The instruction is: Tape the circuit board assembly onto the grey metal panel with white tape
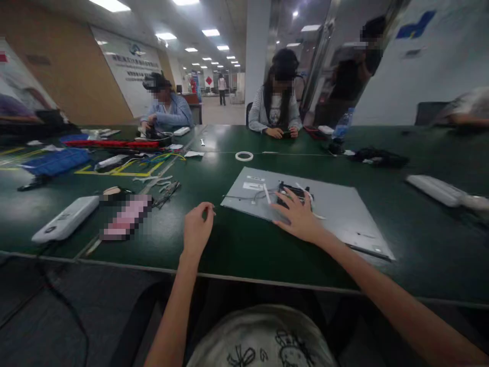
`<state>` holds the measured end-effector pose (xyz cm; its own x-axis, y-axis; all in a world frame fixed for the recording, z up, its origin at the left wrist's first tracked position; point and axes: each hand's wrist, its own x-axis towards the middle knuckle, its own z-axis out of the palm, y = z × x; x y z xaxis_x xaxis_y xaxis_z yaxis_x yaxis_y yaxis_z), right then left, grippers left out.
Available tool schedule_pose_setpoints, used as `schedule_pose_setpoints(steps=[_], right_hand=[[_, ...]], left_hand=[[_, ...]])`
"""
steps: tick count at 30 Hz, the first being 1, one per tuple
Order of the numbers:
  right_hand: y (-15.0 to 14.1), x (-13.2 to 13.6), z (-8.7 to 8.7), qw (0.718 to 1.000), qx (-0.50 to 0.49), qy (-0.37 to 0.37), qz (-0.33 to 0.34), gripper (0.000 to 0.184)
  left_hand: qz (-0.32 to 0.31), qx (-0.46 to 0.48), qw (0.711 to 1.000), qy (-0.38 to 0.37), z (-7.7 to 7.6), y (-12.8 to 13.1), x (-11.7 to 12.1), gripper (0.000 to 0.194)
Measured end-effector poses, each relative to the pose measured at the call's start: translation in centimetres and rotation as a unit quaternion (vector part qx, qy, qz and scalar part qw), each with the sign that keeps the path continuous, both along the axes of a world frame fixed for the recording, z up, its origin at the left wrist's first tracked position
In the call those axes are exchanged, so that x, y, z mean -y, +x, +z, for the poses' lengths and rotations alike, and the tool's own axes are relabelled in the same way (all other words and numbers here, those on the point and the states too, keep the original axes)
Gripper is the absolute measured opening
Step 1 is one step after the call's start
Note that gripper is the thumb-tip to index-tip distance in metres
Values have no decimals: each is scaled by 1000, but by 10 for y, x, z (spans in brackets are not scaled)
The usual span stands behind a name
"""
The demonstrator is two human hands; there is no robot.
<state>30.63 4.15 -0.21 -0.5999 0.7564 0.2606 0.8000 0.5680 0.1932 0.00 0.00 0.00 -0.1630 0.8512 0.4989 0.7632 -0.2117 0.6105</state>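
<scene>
A flat grey panel lies tilted on the green table in front of me, with white labels and a thin cable on its left part. My right hand is spread over a black part on the panel, partly covering it. Whether the fingers press on it or only rest there, I cannot tell. Just off the panel's left corner, my left hand is closed in a pinch above the table. Anything between its fingertips is too small to make out.
Left of me lie a white power strip, a pink blurred-out item, pliers and a blue tray. A tape roll sits beyond the panel, another power strip to the right. Two people sit across the table.
</scene>
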Motion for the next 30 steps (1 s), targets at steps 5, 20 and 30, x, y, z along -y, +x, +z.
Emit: schedule_pose_setpoints(steps=[5, 20, 30], right_hand=[[27, -21, -6, 997, -13, 6, -78, 53], [98, -73, -21, 945, -36, -16, -325, 62], [128, -89, -26, 910, -71, -24, -407, 66]], left_hand=[[-1, 6, 1000, -12, 0, 1, 6, 19], [-10, 8, 998, -64, 6, 4, 10, 21], [-17, 6, 996, -91, 4, 3, 8, 22]])
